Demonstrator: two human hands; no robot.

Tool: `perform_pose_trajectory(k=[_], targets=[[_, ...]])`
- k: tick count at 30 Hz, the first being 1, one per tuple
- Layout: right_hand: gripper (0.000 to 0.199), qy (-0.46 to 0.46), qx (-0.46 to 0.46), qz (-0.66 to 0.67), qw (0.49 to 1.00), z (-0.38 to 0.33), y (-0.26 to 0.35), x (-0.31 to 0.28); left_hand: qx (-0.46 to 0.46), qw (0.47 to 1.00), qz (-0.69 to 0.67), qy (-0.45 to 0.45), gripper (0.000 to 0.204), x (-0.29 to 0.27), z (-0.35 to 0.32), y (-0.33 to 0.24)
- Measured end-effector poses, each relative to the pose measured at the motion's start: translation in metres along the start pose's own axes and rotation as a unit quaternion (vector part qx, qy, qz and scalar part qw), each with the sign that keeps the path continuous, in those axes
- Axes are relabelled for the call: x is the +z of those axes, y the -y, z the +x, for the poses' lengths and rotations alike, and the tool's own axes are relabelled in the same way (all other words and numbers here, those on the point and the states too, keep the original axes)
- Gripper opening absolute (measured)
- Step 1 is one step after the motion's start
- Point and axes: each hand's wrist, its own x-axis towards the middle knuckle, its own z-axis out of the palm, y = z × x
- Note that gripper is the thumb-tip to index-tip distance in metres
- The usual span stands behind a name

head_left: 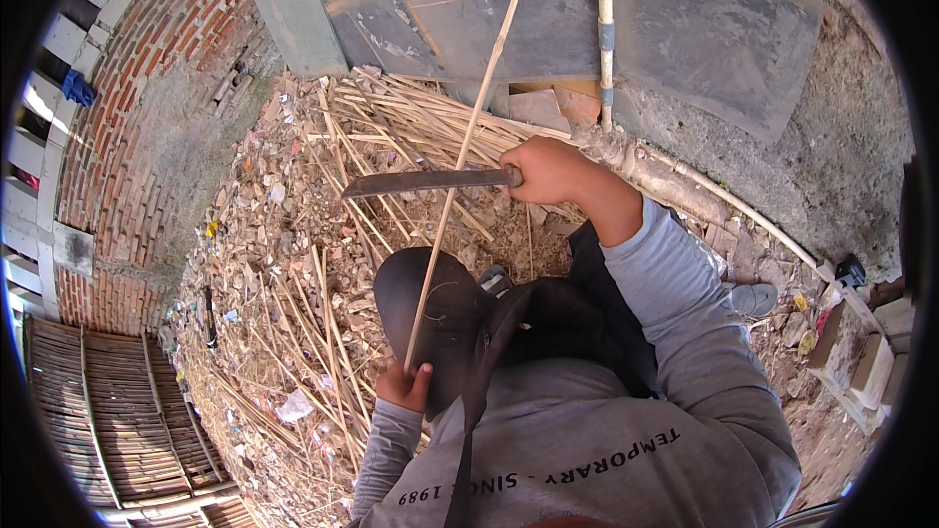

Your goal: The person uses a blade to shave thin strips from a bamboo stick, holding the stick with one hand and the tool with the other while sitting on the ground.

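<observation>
My left hand (404,386), low by my dark-covered knee (416,284), is closed round the lower end of a long thin bamboo stick (469,129). From there the stick slants up and slightly right, past the knee. In my right hand (553,171) is the handle of a machete (421,182), its long dark blade pointing left, nearly level. Blade and stick cross near the middle of the view; whether they touch I cannot tell.
Beyond my hands lies a heap of split bamboo sticks (421,108), with more sticks (328,323) on the littered ground at left. Dark sheets (714,29) lean at the back beside an upright pale pipe (605,39). A brick wall (122,156) and bamboo slatting (117,411) stand left.
</observation>
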Motion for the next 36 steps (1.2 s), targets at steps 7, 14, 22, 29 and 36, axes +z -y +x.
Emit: perform_pose_trajectory(k=[7,14,22,29,36], targets=[[0.026,0.022,0.02,-0.004,1.0,-0.001,0.006,-0.005,-0.005,1.0,0.006,0.004,0.046,0.0,0.0,0.003],[0.027,0.023,0.02,0.001,1.0,-0.002,0.006,-0.006,0.003,1.0,0.0,0.001,0.043,0.002,0.0,0.008],[0.029,0.041,0.0,-0.042,0.998,0.001,0.006,-0.001,-0.002,1.0,0.002,0.014,0.042,0.0,0.001,0.004],[0.026,0.026,0.023,-0.042,0.999,0.0,0.008,-0.006,-0.003,1.0,-0.002,0.026,0.041,-0.025,-0.008,0.011],[0.022,-0.023,-0.003,-0.029,0.999,0.002,0.01,-0.006,-0.04,0.997,0.07,-0.022,0.038,-0.054,-0.015,0.005]])
